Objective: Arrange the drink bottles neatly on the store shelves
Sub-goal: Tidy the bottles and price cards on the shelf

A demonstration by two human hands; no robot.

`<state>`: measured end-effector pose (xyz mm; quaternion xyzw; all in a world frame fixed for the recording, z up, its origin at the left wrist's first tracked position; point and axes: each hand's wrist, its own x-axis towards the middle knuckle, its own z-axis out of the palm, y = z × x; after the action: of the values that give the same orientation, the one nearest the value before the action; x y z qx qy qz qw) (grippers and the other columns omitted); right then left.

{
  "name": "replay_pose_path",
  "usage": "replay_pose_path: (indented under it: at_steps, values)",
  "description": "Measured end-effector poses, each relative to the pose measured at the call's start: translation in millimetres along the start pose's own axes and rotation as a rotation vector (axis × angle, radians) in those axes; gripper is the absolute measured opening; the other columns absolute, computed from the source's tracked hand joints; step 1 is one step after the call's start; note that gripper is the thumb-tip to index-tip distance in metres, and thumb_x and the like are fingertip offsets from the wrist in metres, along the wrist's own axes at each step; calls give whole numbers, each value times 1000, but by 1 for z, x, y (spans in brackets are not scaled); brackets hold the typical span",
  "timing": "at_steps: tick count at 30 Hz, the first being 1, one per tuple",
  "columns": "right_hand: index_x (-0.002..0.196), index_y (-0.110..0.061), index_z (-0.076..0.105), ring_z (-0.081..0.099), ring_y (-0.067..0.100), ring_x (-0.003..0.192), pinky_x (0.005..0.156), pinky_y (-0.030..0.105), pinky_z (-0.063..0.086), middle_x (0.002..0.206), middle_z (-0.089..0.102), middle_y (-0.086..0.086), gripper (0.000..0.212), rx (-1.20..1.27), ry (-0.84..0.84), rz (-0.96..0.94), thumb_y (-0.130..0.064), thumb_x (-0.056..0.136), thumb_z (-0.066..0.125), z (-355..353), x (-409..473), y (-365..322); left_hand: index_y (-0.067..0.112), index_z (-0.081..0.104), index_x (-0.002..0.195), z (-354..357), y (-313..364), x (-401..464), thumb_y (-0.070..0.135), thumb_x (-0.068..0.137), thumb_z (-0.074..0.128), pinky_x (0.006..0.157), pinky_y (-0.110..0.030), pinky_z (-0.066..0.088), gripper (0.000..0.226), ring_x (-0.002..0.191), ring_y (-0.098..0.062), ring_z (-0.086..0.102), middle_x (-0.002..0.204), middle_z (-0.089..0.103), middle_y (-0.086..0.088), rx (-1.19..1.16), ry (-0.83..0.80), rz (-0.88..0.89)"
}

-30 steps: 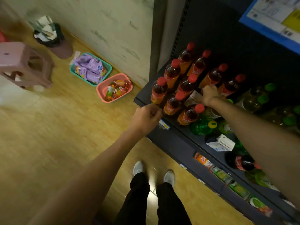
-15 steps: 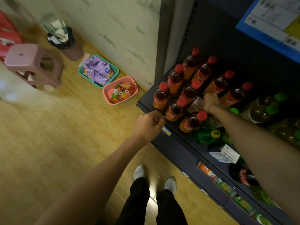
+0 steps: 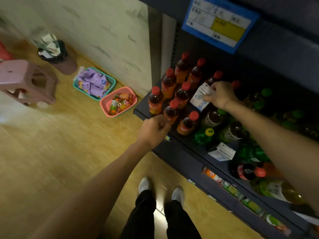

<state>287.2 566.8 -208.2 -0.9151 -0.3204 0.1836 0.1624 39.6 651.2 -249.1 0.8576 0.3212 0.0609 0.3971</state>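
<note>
A white card (image 3: 200,97) is now lifted from among the red-capped bottles (image 3: 172,94) at the shelf's (image 3: 179,157) left end, pinched by the right hand (image 3: 221,96). The left hand (image 3: 153,130) is curled at the front edge, perhaps touching a bottle.

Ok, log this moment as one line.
right hand pinches white price card | left hand curled at shelf edge | red-capped bottles upright

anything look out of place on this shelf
Yes. A white card sits tilted among the red-cap bottles, pinched by the right hand. A second card lies loose further along. A cola bottle lies on its side, as does a green bottle, while the rest stand upright.
</note>
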Motion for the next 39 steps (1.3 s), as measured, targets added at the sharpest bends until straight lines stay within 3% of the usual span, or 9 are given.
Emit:
replay_pose_path:
  at_steps: [3, 7, 9, 15, 20, 25, 29, 33, 39]
  values:
    - [87, -5, 64, 54, 11, 68, 47, 18, 31, 75, 54, -2, 26, 36, 45, -41, -26, 78, 76, -20, -23, -2, 20, 64, 94, 3, 13, -9, 25, 91, 53, 56, -22, 37, 12, 67, -11, 55, 76, 60, 4, 11, 17, 23]
    - [114, -8, 61, 55, 16, 95, 71, 22, 40, 118, 53, 8, 42, 97, 166, -53, -31, 80, 72, -38, -51, -3, 17, 66, 92, 3, 31, -22, 22, 90, 55, 55, -14, 38, 13, 66, -8, 54, 76, 61, 5, -2, 45, 56]
    - [117, -12, 60, 56, 21, 105, 77, 27, 42, 124, 51, 9, 44, 119, 218, -63, -35, 81, 70, -47, -71, -1, 19, 66, 92, 4, 42, -28, 22, 90, 54, 53, -8, 33, 12, 61, -4, 51, 70, 57, 8, -10, 41, 80]
    - [97, -12, 67, 56, 17, 86, 76, 35, 47, 99, 62, 9, 31, 197, 422, -104, -37, 79, 64, -55, -159, 9, 19, 62, 79, 14, 71, -41, 31, 93, 51, 61, -33, 45, 21, 61, -11, 54, 64, 59, 2, -31, -43, 230]
    - [94, -12, 69, 49, 14, 83, 72, 26, 35, 88, 55, 7, 21, 256, 534, 81, -28, 82, 67, -52, -227, 19, 17, 65, 80, 12, 99, -55, 32, 93, 52, 60, -33, 43, 23, 60, -15, 56, 57, 58, 2, 6, -164, 423]
    - [96, -11, 69, 55, 9, 72, 60, 13, 40, 90, 62, 3, 19, 347, 489, 223, -25, 85, 65, -50, -296, 41, 20, 63, 78, 29, 120, -67, 36, 89, 53, 65, -39, 52, 22, 59, -16, 60, 54, 56, 3, -46, -283, 542]
    - [92, -12, 70, 55, 13, 76, 68, 30, 42, 85, 64, 2, 15, 342, 571, 368, -24, 84, 66, -46, -356, 67, 17, 65, 78, 62, 146, -93, 31, 87, 56, 64, -41, 52, 19, 55, -17, 53, 54, 54, -2, -77, -410, 622]
    - [87, -11, 67, 52, 13, 71, 62, 28, 38, 83, 65, 7, 11, 370, 609, 460, -21, 84, 65, -50, -415, 107, 22, 63, 81, 108, 175, -122, 43, 83, 51, 65, -46, 54, 23, 59, -24, 60, 53, 56, -3, -106, -573, 687]
    - [85, -13, 65, 48, 9, 65, 57, 27, 36, 75, 59, 2, 10, 373, 684, 599, -23, 87, 65, -55, -499, 182, 18, 62, 77, 186, 230, -174, 37, 85, 53, 63, -46, 53, 22, 54, -22, 53, 50, 51, 1, -90, -723, 786]
